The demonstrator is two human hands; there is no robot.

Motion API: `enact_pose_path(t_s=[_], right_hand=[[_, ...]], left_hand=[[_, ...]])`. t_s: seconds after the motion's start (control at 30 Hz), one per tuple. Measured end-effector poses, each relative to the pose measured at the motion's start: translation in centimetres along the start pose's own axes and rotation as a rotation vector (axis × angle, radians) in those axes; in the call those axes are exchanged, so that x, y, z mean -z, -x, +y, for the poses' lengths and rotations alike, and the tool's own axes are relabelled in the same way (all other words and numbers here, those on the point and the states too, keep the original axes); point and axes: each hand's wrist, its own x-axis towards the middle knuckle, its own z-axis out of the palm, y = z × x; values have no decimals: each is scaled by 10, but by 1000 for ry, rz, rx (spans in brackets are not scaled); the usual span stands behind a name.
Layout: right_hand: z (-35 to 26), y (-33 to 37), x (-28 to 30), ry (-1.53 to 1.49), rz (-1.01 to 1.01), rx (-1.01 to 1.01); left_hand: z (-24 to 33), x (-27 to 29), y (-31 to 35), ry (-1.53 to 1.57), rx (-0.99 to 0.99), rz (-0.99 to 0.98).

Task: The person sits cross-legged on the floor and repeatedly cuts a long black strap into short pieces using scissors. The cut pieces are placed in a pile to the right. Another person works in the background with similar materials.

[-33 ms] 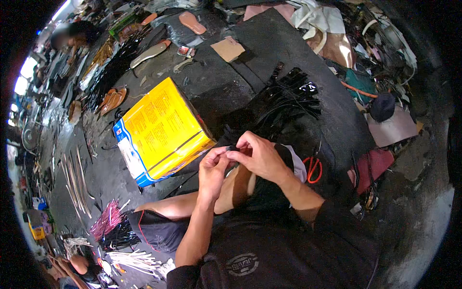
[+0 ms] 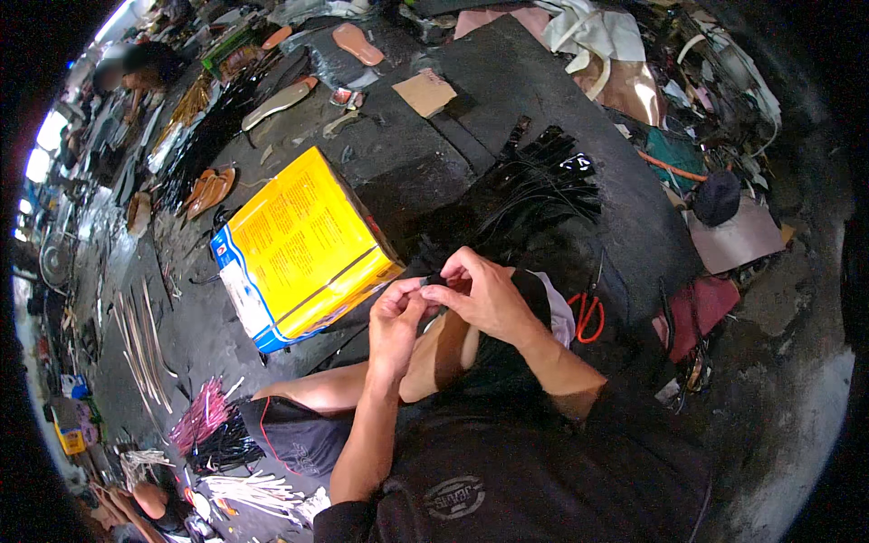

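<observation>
Both hands meet just right of a yellow and blue tin [image 2: 303,244], above my bent leg. My left hand [image 2: 393,335] pinches a small dark strip [image 2: 432,281] between thumb and fingers. From the right, my right hand [image 2: 489,299] has its fingertips closed on the same piece, which they mostly hide. A fan of shiny black strips [image 2: 548,185] lies beyond my hands. Scissors with orange-red handles [image 2: 588,319] rest to the right of my right hand.
A dark sheet [image 2: 534,81] covers the floor ahead, with a brown cardboard piece [image 2: 424,93] on it. Brown sandals [image 2: 210,190] and pale strips [image 2: 143,344] lie left. Pink strips [image 2: 201,416] and white strips [image 2: 253,493] are lower left. Another person [image 2: 140,68] is at far left.
The whole view has shifted very slightly. My hands keep their pinch on the dark strip, with barely any movement of the fingers.
</observation>
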Motion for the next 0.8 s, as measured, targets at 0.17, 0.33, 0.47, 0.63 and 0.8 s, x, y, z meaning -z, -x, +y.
enact_pose_path(t_s=[0.17, 0.33, 0.47, 0.63, 0.8], right_hand=[[-4, -2, -2, -226, -85, -17], [-14, -4, -3, -332, -182, 30], [-16, -2, -26, -445, -156, -36], [-23, 5, -54, -153, -3, 79], [-34, -5, -71, -73, 78, 158]], left_hand=[[24, 10, 8, -174, -96, -76], [50, 15, 15, -281, -148, -107], [49, 24, 22, -391, -197, -41], [24, 28, 25, -399, -265, 156], [23, 34, 34, -505, -379, 317]])
